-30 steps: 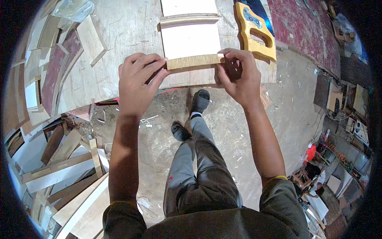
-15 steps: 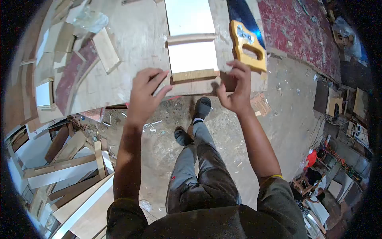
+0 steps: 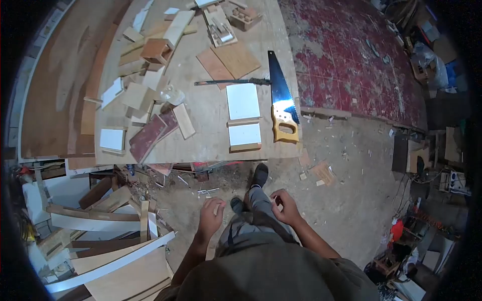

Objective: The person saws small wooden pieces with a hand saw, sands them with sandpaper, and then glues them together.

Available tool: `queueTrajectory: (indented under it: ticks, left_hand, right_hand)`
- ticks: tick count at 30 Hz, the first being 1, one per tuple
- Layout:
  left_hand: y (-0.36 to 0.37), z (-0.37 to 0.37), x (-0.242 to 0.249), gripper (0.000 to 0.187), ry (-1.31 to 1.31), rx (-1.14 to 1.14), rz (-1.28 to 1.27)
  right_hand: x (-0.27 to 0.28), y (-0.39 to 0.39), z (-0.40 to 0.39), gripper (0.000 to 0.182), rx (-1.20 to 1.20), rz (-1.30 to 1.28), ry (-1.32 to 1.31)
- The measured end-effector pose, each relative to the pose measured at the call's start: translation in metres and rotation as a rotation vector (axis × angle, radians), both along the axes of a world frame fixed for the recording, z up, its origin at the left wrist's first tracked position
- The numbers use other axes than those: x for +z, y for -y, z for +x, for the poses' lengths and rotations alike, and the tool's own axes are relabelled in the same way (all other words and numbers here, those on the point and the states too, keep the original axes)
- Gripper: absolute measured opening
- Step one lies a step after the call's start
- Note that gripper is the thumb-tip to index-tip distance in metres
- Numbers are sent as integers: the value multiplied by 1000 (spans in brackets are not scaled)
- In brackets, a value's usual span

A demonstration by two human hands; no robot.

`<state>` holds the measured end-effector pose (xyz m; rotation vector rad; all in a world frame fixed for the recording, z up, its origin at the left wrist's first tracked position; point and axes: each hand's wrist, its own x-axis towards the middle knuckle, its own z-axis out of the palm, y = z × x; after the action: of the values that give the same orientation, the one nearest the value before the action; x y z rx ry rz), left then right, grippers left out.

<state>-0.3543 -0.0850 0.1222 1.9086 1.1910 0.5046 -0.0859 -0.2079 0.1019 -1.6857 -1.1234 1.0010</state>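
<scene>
My left hand [image 3: 212, 215] hangs in front of my body, below the table's front edge, with curled fingers; whether it holds anything is too small to tell. To the right, my right hand [image 3: 285, 205] is also off the table, its thumb and fingers curved with a gap between them and nothing visible inside. Nearest to both on the table [image 3: 206, 135] is a white board piece with wooden edges [image 3: 244, 134], with a larger white panel [image 3: 243, 101] just behind it. A hand saw with a yellow handle [image 3: 285, 123] lies right of them.
Wood offcuts [image 3: 138, 95] and a clear plastic bag [image 3: 172, 95] cover the table's left part. A thin dark tool [image 3: 221, 82] lies behind the white panel. Scrap boards [image 3: 100, 220] are piled at lower left. A red, worn surface [image 3: 346, 65] lies at right.
Both hands have drawn back from beside the white board piece toward my body. The view has shifted, showing more of the table's far part.
</scene>
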Motion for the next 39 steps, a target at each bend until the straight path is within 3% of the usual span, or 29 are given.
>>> queueTrajectory:
  ticks: [11,14,18,30,32,34,39]
  left_hand:
    - [-18,21,85,18,-8,45,-258]
    - [-27,30,95,18,42,29,-131]
    - [-34,24,89,18,17,9,-60]
    - [-86,13,79,27,112,44,-309]
    - [-104,14,86,29,-26,39,-352]
    - [-123,14,61,30,71,8,-338]
    - [-167,30,-5,36,22,7,-484]
  right_hand:
    - [65,-69,46,23,129,15,40]
    - [69,-74,54,24,140,-30,22]
    - [63,-70,55,24,153,-19,61]
    - [66,-103,54,24,195,-227,136]
    - [60,-110,53,25,137,-292,131]
    - [55,-121,51,27,89,-343,85]
    - [18,-154,52,31,-7,-385,-3]
